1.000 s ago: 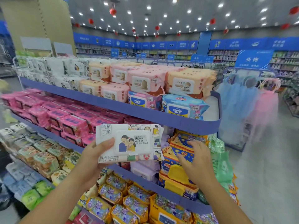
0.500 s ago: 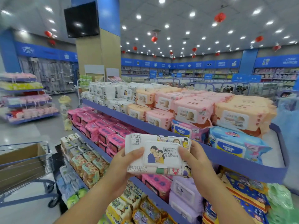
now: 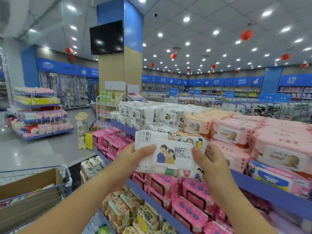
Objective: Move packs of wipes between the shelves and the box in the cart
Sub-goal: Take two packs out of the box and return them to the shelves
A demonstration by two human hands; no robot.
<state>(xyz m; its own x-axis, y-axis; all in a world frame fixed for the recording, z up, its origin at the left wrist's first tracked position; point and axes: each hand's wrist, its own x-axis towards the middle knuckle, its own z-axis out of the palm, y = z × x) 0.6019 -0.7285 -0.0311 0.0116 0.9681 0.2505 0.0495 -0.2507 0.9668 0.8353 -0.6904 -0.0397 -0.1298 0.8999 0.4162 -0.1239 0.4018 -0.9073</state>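
Our left hand (image 3: 135, 157) and right hand (image 3: 211, 159) each pinch one end of the white pack of wipes (image 3: 170, 154). Thumbs lie on its face and the grip is closed on it at centre frame, before the shelves (image 3: 270, 190). We judge it mid-carry, bound either for the matching white packs (image 3: 138, 114) above or for the box (image 3: 30, 184) in the cart (image 3: 67, 179) at lower left; we cannot tell which. Our fingers behind the pack are hidden. The frame edge cuts off the box, and its contents are blurred.

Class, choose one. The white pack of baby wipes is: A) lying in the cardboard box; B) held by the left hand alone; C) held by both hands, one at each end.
C: the left hand and right hand each grip one end of the white pack.
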